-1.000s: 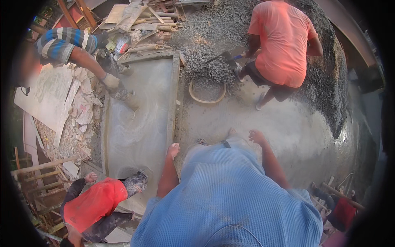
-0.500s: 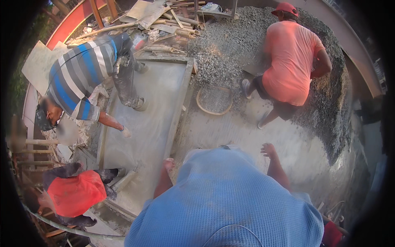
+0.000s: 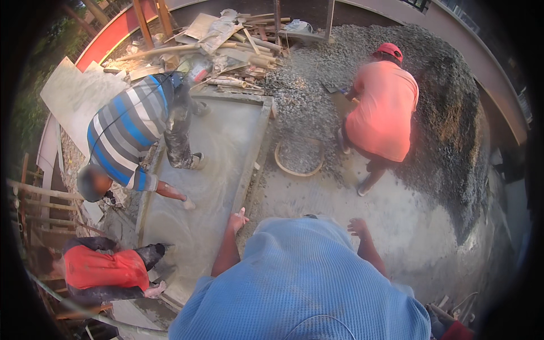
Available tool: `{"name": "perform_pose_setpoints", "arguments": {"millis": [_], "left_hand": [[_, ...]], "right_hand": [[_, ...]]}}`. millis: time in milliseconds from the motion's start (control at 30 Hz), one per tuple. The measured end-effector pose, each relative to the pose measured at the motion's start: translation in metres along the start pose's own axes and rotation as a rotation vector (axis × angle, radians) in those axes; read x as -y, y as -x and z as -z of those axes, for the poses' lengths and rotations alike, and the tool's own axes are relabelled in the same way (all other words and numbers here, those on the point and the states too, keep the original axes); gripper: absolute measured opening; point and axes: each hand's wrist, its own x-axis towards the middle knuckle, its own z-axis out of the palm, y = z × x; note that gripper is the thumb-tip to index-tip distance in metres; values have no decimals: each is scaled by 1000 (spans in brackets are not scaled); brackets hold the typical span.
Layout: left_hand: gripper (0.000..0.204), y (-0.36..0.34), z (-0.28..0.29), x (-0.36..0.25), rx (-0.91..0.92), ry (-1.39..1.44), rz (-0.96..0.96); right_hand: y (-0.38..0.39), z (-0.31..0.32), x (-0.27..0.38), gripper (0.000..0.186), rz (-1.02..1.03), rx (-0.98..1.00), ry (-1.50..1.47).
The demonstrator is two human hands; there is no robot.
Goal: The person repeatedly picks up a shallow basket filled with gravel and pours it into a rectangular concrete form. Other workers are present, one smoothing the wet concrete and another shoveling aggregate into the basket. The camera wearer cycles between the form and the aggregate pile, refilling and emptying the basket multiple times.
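Note:
My left hand (image 3: 238, 220) is low at the raised right edge of a wet concrete slab (image 3: 195, 226), fingers stretched out and holding nothing I can see. My right hand (image 3: 358, 228) hangs in front of my body above the pale concrete floor (image 3: 317, 195), its fingers apart and holding nothing. Between and beyond my hands lies a shallow round pan (image 3: 279, 160) with grey gravel in it. My blue sleeves hide much of both arms.
A striped-shirted worker (image 3: 133, 116) bends over the slab; a red-shirted worker (image 3: 105, 267) crouches at its near left. A worker in salmon (image 3: 385, 107) squats by a gravel heap (image 3: 447, 124), holding a flat-bladed tool (image 3: 334, 89). Scrap wood and bamboo (image 3: 226, 42) lie piled beyond.
My left hand has risen slightly, fingers more stretched; my right has shifted left and lower. The salmon-shirted worker has moved left, showing the tool. The red-shirted worker's hand now shows at the slab's edge.

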Motion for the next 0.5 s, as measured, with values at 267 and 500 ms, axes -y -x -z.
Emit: {"name": "perform_pose_setpoints", "arguments": {"millis": [267, 500], "left_hand": [[41, 3, -4, 97, 96, -74, 102], [28, -2, 23, 56, 13, 45, 96]], "right_hand": [[28, -1, -64, 36, -146, -22, -83], [15, -9, 0, 40, 7, -5, -124]]}}
